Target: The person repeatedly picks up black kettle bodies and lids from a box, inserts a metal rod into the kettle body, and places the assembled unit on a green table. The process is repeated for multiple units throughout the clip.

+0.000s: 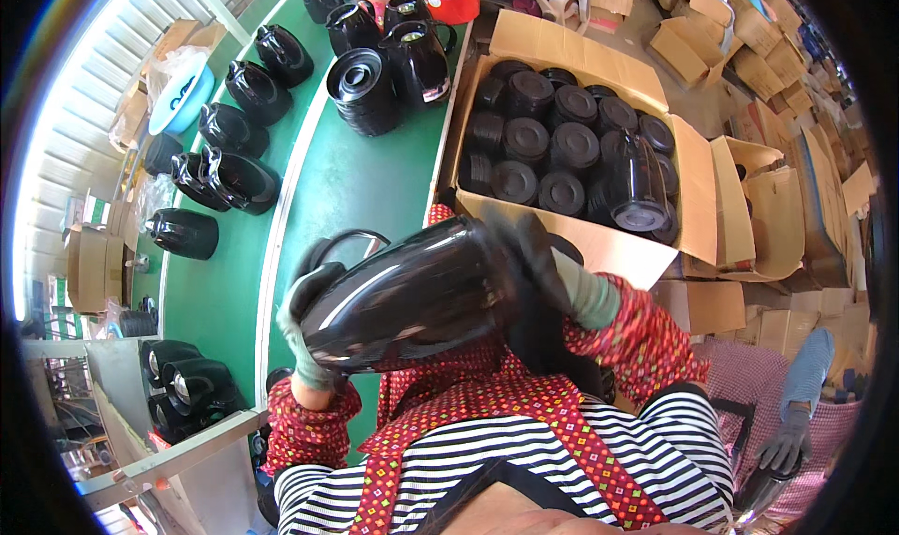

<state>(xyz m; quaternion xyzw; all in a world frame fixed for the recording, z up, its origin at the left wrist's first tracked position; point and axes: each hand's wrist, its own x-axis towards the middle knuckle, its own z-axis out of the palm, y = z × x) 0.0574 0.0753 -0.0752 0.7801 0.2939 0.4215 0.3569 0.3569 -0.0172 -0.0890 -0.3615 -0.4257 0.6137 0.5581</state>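
Observation:
A large glossy black jug (412,292) lies tilted on its side between my hands, in front of my chest. Its dark loop handle (351,240) points up and left. My left hand (309,315), in a grey-green glove with dark fingers, wraps the jug's left end. My right hand (538,263), gloved alike, is closed against the wider right end and smeared by motion. Whether it also grips a separate black part there is hidden. Beyond my right hand, an open cardboard box (581,43) holds several round black lids (562,193) and another black jug (640,193).
Black jugs (248,179) line the green bench (375,175) on the left. A stack of black lids (361,81) stands farther back near more jugs. Several jugs (192,385) sit low at left behind a metal rail (178,455). At right, a co-worker's gloved hand (785,441) holds a dark shiny thing.

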